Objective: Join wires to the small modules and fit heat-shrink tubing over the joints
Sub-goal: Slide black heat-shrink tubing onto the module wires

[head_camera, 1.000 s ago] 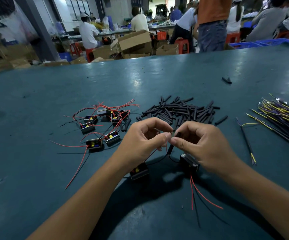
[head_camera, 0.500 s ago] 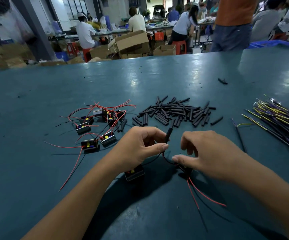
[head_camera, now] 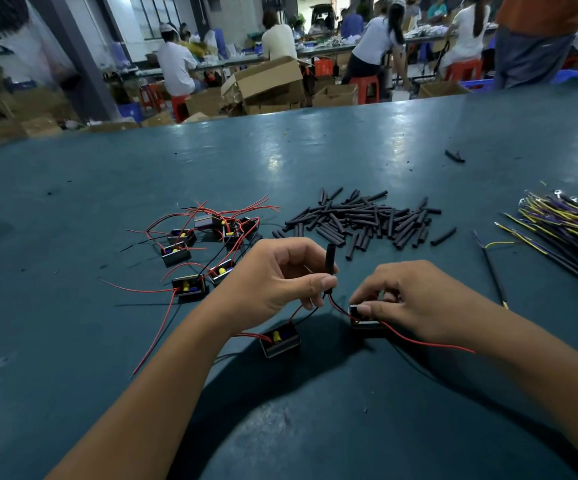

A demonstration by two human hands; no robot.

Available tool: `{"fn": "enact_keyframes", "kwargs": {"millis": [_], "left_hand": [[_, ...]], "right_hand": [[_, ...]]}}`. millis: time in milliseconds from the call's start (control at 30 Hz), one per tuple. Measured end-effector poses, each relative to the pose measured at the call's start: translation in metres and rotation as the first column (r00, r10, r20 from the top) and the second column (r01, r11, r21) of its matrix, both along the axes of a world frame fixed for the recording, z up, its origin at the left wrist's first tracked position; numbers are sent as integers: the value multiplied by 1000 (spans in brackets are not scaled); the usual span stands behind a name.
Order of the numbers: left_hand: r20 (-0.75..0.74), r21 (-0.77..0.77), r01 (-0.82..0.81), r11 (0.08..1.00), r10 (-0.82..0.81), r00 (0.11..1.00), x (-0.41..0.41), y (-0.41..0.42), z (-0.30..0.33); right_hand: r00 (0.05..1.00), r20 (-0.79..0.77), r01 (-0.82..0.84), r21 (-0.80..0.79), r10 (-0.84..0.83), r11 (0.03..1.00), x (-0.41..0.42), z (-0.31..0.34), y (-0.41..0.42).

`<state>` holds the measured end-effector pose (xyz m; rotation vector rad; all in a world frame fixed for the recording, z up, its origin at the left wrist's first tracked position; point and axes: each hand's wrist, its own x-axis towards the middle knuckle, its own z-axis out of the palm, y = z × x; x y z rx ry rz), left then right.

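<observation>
While left hand (head_camera: 277, 278) pinches sleeved wire (head_camera: 330, 261), right hand (head_camera: 415, 299) grips module (head_camera: 363, 318), tubing pile (head_camera: 360, 220) behind

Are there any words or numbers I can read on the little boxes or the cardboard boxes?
None can be read.
Small modules: yellow and blue parts show, but no print that can be made out.
Cardboard boxes: too far and blurred to show any lettering.
Heat-shrink tubing pieces: plain black, no marks visible.

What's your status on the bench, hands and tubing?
Left hand pinching tube on the wire joint. Right hand gripping module on table. Second module below left hand. Nothing blocking.
</observation>
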<state>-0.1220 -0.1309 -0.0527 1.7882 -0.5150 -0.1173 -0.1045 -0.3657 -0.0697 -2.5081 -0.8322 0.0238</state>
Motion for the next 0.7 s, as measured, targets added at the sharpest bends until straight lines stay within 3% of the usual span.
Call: {"fn": "enact_keyframes", "kwargs": {"millis": [233,367,433,533,600,700], "left_hand": [[-31,69,41,997,-39,999,-4,3,6],[-50,86,52,995,-48,998,-4,4,4],[-32,90,33,995,-31,999,-4,5,4],[-7,83,-11,996,12,1000,-2,4,5],[4,83,-36,996,36,999,-1,3,5],[22,86,-71,994,70,997,-1,4,5]], "right_hand": [[985,-173,9,61,2,998,9,6,-11],[927,-364,-53,107,89,993,2,18,-20],[957,-285,-74,-38,60,997,-2,17,-19],[999,10,-47,-265,52,963,-6,9,-8],[991,111,-39,-308,77,950,-6,6,-2],[988,133,-25,-338,74,941,-6,5,0]]}}
